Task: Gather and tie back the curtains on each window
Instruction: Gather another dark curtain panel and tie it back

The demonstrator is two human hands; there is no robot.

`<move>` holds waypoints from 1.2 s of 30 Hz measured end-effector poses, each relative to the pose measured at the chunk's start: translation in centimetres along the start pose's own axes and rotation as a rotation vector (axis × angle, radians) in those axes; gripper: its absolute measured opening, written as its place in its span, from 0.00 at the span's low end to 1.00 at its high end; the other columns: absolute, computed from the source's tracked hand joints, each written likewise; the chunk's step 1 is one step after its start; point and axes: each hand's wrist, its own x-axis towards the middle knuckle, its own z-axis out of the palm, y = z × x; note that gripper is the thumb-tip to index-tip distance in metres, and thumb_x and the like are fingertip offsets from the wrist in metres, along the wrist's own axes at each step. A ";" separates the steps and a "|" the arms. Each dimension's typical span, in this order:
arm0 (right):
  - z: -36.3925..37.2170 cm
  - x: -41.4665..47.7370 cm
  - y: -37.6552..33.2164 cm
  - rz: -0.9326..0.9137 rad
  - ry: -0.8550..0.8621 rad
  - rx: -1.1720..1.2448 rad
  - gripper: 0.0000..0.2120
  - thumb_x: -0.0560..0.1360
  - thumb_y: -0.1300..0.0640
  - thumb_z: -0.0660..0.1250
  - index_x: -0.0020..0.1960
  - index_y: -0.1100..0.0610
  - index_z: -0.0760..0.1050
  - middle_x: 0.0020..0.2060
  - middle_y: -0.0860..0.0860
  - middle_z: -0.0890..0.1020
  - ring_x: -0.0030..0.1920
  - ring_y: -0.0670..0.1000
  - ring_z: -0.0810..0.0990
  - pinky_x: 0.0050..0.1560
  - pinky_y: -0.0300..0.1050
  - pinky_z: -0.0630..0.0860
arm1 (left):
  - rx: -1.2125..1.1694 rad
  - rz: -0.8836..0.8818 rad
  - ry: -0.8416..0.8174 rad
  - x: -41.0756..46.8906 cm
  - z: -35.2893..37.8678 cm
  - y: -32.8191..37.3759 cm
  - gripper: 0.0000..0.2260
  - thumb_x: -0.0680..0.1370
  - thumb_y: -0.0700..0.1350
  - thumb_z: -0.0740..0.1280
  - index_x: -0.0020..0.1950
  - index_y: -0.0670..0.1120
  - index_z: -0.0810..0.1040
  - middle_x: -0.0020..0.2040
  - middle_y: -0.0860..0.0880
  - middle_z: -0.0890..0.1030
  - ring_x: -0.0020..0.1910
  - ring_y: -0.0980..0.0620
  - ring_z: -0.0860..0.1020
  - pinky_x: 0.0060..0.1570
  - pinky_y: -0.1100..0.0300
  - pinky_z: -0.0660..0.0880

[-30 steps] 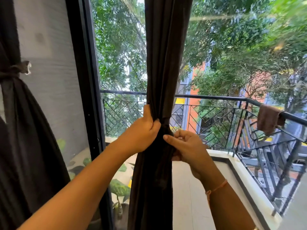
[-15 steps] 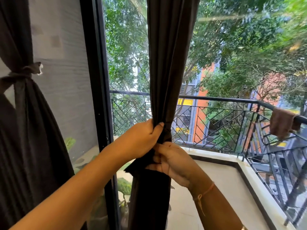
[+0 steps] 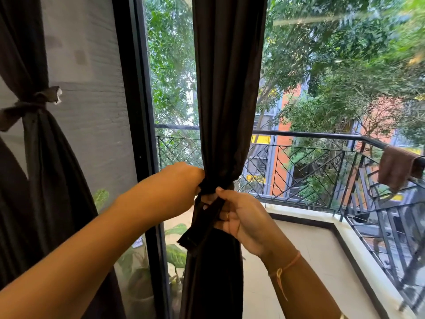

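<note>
1. Right hand [image 3: 239, 217] is pinching the dark tie strap [image 3: 202, 226], thumb on top and fingers curling round it, with the loose end dangling below the hand.
2. Left hand [image 3: 181, 183] is sitting just left of the right one, nearly touching it, fingers wrapping round the bunched curtain [image 3: 227, 88] right at the cinched spot.
3. That curtain is hanging straight down between both hands.
4. Well off to the left of the left hand, a second curtain [image 3: 41, 157] is hanging already knotted with its own tie [image 3: 34, 103].
5. Beyond the hands, the balcony railing [image 3: 310, 134] is carrying a brown cloth [image 3: 397, 169] far off to the right.
</note>
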 end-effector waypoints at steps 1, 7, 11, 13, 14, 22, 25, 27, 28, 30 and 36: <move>0.0 0.2 0.1 -0.011 0.016 -0.011 0.10 0.79 0.58 0.59 0.49 0.61 0.77 0.39 0.53 0.83 0.41 0.50 0.81 0.46 0.47 0.81 | 0.048 -0.026 0.019 0.2 0.3 -0.1 0.05 0.78 0.42 0.62 0.49 0.48 0.77 0.37 0.52 0.74 0.35 0.53 0.73 0.36 0.60 0.73; -1.3 0.7 -0.5 -0.039 0.069 -0.035 0.12 0.79 0.57 0.59 0.45 0.62 0.78 0.41 0.55 0.83 0.39 0.50 0.82 0.46 0.46 0.80 | -0.558 -0.086 -0.105 0.2 2.2 -0.2 0.17 0.81 0.52 0.56 0.37 0.47 0.73 0.29 0.53 0.81 0.30 0.59 0.77 0.33 0.64 0.73; -1.9 0.4 -0.2 -0.048 0.027 -0.091 0.15 0.80 0.56 0.57 0.55 0.65 0.77 0.48 0.60 0.83 0.51 0.56 0.81 0.61 0.53 0.75 | -1.405 -0.237 -0.428 -0.5 3.1 -0.5 0.13 0.78 0.53 0.61 0.38 0.46 0.75 0.40 0.50 0.81 0.48 0.53 0.79 0.49 0.61 0.73; -1.7 0.4 0.0 -0.073 0.038 -0.170 0.15 0.81 0.54 0.57 0.56 0.63 0.77 0.46 0.56 0.82 0.50 0.54 0.81 0.61 0.52 0.75 | -1.594 -0.242 -0.511 -0.6 3.3 -0.4 0.12 0.75 0.52 0.62 0.36 0.48 0.77 0.39 0.50 0.77 0.46 0.49 0.75 0.53 0.51 0.71; -1.6 0.4 0.0 -0.088 0.052 -0.210 0.14 0.81 0.54 0.57 0.53 0.61 0.78 0.43 0.55 0.82 0.46 0.52 0.81 0.58 0.51 0.77 | -1.648 -0.232 -0.547 -0.6 3.3 -0.3 0.13 0.76 0.51 0.61 0.35 0.48 0.78 0.39 0.49 0.77 0.47 0.48 0.75 0.54 0.49 0.71; -2.2 0.6 -0.2 -0.217 0.322 -0.689 0.23 0.75 0.42 0.62 0.26 0.53 0.75 0.33 0.55 0.81 0.43 0.59 0.83 0.50 0.59 0.79 | -1.623 -0.235 -0.347 -1.0 4.0 2.6 0.12 0.80 0.46 0.58 0.41 0.44 0.76 0.36 0.49 0.77 0.32 0.57 0.72 0.33 0.67 0.70; -3.0 0.4 -0.5 -0.387 0.487 -1.012 0.27 0.71 0.37 0.64 0.24 0.56 0.74 0.25 0.54 0.79 0.31 0.54 0.80 0.39 0.53 0.79 | -1.447 -0.105 -0.180 -0.9 4.4 3.6 0.12 0.81 0.42 0.57 0.44 0.41 0.79 0.33 0.55 0.81 0.28 0.64 0.75 0.29 0.74 0.68; -3.4 0.3 -0.7 -0.501 0.606 -1.101 0.25 0.67 0.35 0.66 0.25 0.55 0.72 0.23 0.48 0.76 0.27 0.45 0.75 0.33 0.43 0.74 | -1.347 -0.074 -0.075 -0.9 4.6 3.7 0.11 0.80 0.41 0.59 0.45 0.42 0.80 0.30 0.57 0.81 0.28 0.67 0.76 0.30 0.76 0.68; -3.5 0.1 -0.8 -0.554 0.641 -1.098 0.23 0.67 0.36 0.68 0.25 0.52 0.70 0.23 0.46 0.74 0.27 0.43 0.73 0.31 0.37 0.69 | -1.291 -0.075 -0.027 -0.8 4.8 3.7 0.10 0.80 0.42 0.61 0.45 0.43 0.81 0.31 0.57 0.82 0.30 0.66 0.76 0.32 0.75 0.70; -3.3 -0.1 -0.8 -0.606 0.616 -1.074 0.18 0.67 0.39 0.70 0.28 0.50 0.73 0.26 0.44 0.76 0.30 0.42 0.75 0.32 0.35 0.70 | -1.151 -0.084 0.046 -0.5 5.3 3.4 0.09 0.79 0.43 0.63 0.46 0.43 0.82 0.38 0.48 0.83 0.38 0.59 0.79 0.41 0.59 0.77; -2.4 -0.3 0.6 -0.609 0.496 -1.029 0.11 0.72 0.47 0.69 0.49 0.53 0.82 0.44 0.50 0.80 0.45 0.47 0.79 0.51 0.44 0.76 | -1.019 0.007 0.027 -0.2 4.6 3.4 0.07 0.80 0.39 0.60 0.50 0.41 0.79 0.48 0.42 0.80 0.46 0.51 0.79 0.51 0.55 0.75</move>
